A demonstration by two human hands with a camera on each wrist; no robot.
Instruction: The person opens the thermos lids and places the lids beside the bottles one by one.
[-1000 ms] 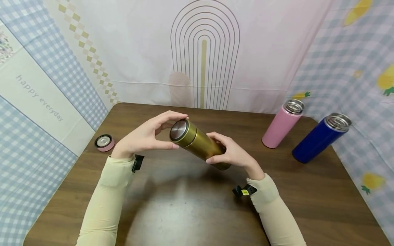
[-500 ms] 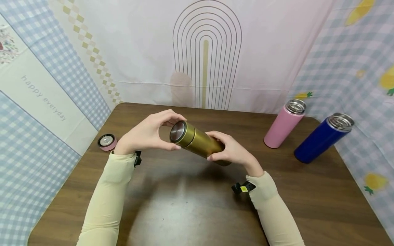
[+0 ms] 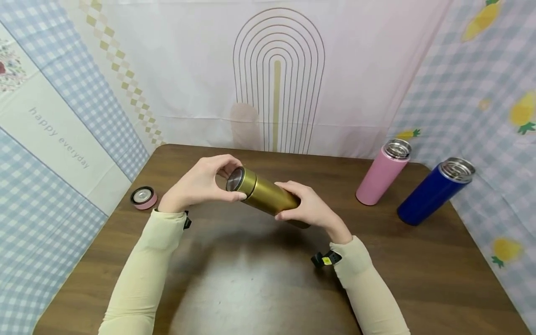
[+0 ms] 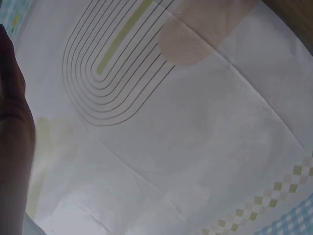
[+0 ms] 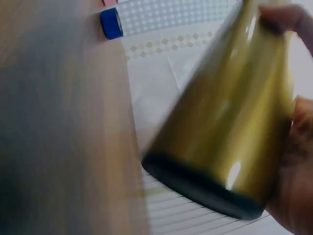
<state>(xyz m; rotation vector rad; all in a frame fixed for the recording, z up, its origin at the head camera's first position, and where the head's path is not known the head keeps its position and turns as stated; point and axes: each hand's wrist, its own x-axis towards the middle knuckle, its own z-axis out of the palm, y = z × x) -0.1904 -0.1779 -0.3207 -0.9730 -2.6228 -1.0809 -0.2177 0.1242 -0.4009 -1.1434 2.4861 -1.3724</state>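
Observation:
A gold thermos bottle is held tilted above the table, its lidded end toward the upper left. My right hand grips its body near the base. At the other end, my left hand pinches the gold lid, thumb in front and fingers behind; a thin seam shows between lid and body. Only part of the left hand appears at the edge of the left wrist view, without the bottle. The right wrist view shows the thermos blurred, its dark base toward the camera.
A pink bottle and a blue bottle stand lidless on the right of the wooden table. A pink lid lies upturned at the left. In the right wrist view a blue lid is visible. Printed cloths hang behind.
My left hand has closed in on the lid, its thumb moving onto the lid's near side. The thermos has shifted slightly left and tipped a little flatter.

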